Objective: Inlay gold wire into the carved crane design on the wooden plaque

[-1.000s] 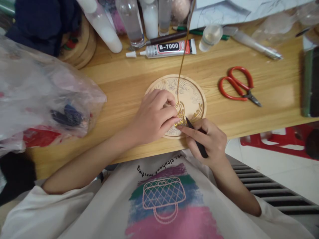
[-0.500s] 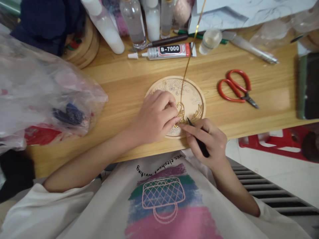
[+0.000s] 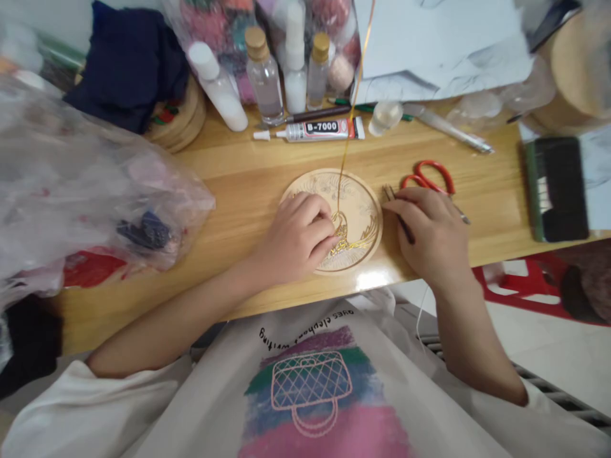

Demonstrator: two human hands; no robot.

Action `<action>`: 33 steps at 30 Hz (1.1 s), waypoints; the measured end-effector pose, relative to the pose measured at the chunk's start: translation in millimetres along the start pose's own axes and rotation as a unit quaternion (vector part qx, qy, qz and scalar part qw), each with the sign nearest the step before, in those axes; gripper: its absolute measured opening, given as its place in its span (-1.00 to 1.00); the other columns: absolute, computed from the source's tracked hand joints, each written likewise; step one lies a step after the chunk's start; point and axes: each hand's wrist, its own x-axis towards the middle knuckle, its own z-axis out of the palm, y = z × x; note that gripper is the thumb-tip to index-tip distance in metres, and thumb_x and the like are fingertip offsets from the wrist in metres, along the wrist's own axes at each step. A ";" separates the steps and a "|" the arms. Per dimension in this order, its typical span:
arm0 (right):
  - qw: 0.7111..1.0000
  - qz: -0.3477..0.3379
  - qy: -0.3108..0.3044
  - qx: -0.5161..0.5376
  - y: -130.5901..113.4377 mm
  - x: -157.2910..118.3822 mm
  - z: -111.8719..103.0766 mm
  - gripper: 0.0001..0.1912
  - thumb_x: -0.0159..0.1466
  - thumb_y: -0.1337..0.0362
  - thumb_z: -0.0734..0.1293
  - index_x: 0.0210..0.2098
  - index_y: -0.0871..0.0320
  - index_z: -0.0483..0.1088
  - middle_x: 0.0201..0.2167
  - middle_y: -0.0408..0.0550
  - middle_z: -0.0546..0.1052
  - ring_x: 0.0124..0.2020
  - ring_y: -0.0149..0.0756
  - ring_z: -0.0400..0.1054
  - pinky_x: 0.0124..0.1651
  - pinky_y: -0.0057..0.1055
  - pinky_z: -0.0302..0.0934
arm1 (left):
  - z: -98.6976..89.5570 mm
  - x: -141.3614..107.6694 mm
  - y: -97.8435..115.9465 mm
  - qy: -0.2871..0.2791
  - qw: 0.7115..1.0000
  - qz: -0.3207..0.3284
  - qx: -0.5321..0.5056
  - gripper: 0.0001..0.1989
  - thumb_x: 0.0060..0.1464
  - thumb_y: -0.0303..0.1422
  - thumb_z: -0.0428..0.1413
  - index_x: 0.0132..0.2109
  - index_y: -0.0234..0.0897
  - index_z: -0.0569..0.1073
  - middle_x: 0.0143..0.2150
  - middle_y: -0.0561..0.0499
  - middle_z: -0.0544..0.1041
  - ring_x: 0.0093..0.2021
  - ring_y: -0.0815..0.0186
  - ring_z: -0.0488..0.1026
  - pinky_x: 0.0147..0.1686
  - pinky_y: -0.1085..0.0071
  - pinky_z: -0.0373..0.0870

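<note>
A round wooden plate [image 3: 363,198] with a fine line drawing lies near the table's front edge, and part of the drawing is laid out in gold wire [image 3: 358,244]. A long loose end of this wire rises from the plate past the top of the view. My left hand [image 3: 303,235] rests over the plate's left side, its fingers curled and pressed at the gold wire; the fingertips are partly hidden. Just right of the plate, my right hand [image 3: 432,235] grips dark tweezers [image 3: 405,224], their tips pointing up and left. Red-handled scissors [image 3: 436,173] lie right behind that hand, partly covered.
A glue tube [image 3: 327,130], a small clear cup [image 3: 386,118] and a silver pen-like tool [image 3: 451,129] lie behind the plate. Several bottles [image 3: 267,89] stand farther back. Plastic bags [image 3: 95,184] fill the left; a phone [image 3: 559,187] lies at right.
My right hand has moved right, off the plate, with the tweezers and now partly covers the scissors. The left hand stays on the plate. The view has shifted, showing more of the back.
</note>
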 end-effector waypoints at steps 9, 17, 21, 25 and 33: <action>0.997 0.062 0.043 0.016 29.9 16.7 -11.7 -0.77 0.32 0.40 0.26 -0.11 0.11 0.51 -0.22 0.04 0.58 -0.21 -0.17 0.46 -0.23 -0.31 0.30 | 0.6 -2.4 1.1 0.016 1.000 0.012 -0.007 -0.80 0.28 -0.40 0.05 -0.36 -0.27 0.41 -0.28 -0.03 0.45 -0.21 0.24 0.37 -0.16 0.20 0.32; 0.995 -0.033 -0.085 -0.043 27.1 22.4 -21.5 -0.78 0.26 0.45 0.25 -0.18 0.18 0.51 -0.33 0.03 0.60 -0.34 -0.20 0.46 -0.32 -0.36 0.26 | 2.3 -3.6 -0.7 0.020 1.000 0.013 0.002 -0.77 0.28 -0.39 0.04 -0.38 -0.27 0.42 -0.30 -0.02 0.47 -0.23 0.24 0.38 -0.17 0.18 0.32; 0.992 0.028 -0.109 -0.062 28.8 18.2 -21.7 -0.81 0.27 0.38 0.26 -0.21 0.19 0.51 -0.32 0.07 0.59 -0.31 -0.17 0.46 -0.29 -0.34 0.26 | 3.1 -3.4 -2.4 0.033 0.999 0.027 0.002 -0.79 0.27 -0.40 0.06 -0.37 -0.29 0.43 -0.30 -0.02 0.45 -0.23 0.24 0.37 -0.19 0.21 0.31; 0.975 0.150 -0.141 -0.083 33.9 21.8 -21.9 -0.79 0.24 0.29 0.27 -0.20 0.18 0.50 -0.29 0.11 0.56 -0.27 -0.09 0.43 -0.26 -0.27 0.24 | 4.3 -3.8 -3.7 0.038 0.999 0.028 -0.003 -0.79 0.28 -0.39 0.07 -0.37 -0.28 0.42 -0.29 -0.02 0.45 -0.22 0.24 0.37 -0.17 0.22 0.29; 0.956 0.246 -0.148 -0.066 29.3 34.7 -21.6 -0.67 0.12 0.31 0.31 -0.10 0.20 0.43 -0.10 0.21 0.50 -0.16 0.01 0.40 -0.20 -0.20 0.24 | 5.2 -2.8 -5.9 0.045 0.998 0.037 -0.005 -0.81 0.26 -0.39 0.10 -0.37 -0.25 0.40 -0.27 -0.02 0.45 -0.20 0.23 0.33 -0.16 0.20 0.28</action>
